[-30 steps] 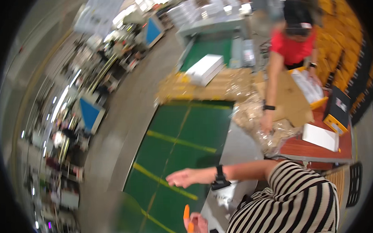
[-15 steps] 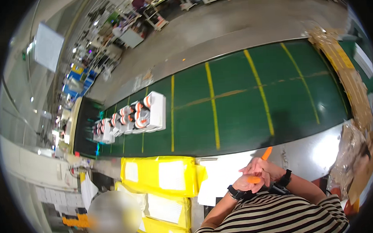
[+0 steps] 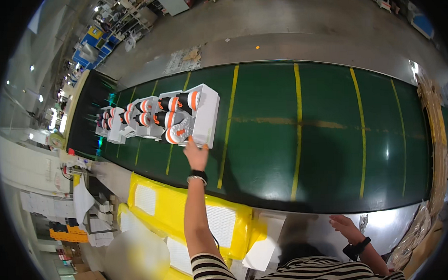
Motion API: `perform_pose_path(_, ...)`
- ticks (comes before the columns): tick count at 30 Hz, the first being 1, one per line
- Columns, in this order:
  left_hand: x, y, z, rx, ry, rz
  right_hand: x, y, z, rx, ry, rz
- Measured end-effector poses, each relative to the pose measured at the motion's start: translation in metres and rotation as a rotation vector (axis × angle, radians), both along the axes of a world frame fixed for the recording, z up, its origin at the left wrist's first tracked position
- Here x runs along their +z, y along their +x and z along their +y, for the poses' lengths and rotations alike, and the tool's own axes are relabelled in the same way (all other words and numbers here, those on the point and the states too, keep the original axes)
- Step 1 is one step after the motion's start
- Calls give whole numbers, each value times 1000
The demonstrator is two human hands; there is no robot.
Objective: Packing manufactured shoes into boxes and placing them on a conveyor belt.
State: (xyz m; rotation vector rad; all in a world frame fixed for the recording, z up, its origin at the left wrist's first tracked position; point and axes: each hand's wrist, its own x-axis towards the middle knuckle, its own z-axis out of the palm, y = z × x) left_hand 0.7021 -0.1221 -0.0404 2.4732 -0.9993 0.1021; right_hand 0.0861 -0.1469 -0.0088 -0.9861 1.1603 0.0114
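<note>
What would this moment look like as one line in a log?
left hand: touching white tray of shoes | right hand: open, on metal ledge | belt: green, more trays beyond

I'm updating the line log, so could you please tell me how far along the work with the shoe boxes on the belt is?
Done: three open white boxes of orange-and-black shoes lie in a row on the green belt. In hand: the left hand reaches the corner of the nearest box. Left: none is off the belt; the right hand rests empty on the metal edge.
</note>
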Motion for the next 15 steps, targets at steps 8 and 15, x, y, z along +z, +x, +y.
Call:
perform_pose_path(8, -24, -4, -47, -200, -29, 73, 1, 73, -71, -76, -4, -117)
perform_pose_path(15, -20, -216, -41, -697, 60, 347, 79, 187, -155, 505, -1082, -107)
